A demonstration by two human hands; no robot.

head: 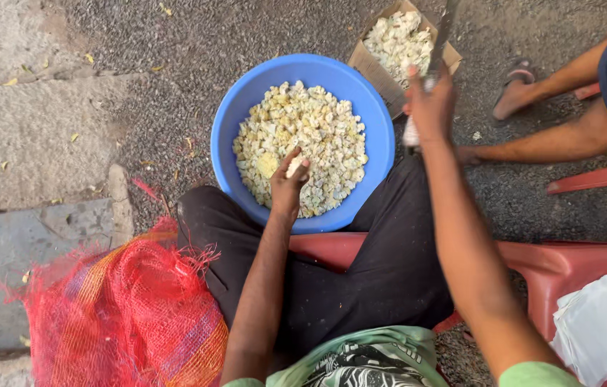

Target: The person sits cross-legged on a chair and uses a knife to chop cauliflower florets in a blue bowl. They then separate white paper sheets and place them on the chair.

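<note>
Head view, starting at the lower left of the frame: a red mesh sack (128,315) with orange and purple stripes sits slumped on the ground beside the person's dark-trousered knee. Moving right, a blue plastic basin (246,100) rests on the pavement between the knees, heaped with pale yellow cut pieces (318,129). The left hand (285,183) hangs over the basin's near side, its fingers pinched together on one small pale piece (293,166). Further right, the right hand (429,107) is clamped around the handle of a knife (443,32), blade pointing up toward the frame's top edge. Behind it, upper centre-right, stands an open brown cardboard box (371,61), square, unprinted as far as I can tell, filled with the same pale pieces. At far right, another person's bare legs and sandalled foot (515,97) lie near the blade; a swing of the knife could plausibly catch them. A white folded cloth or paper (601,326) rests on the red plastic seat (554,261), lower right.
</note>
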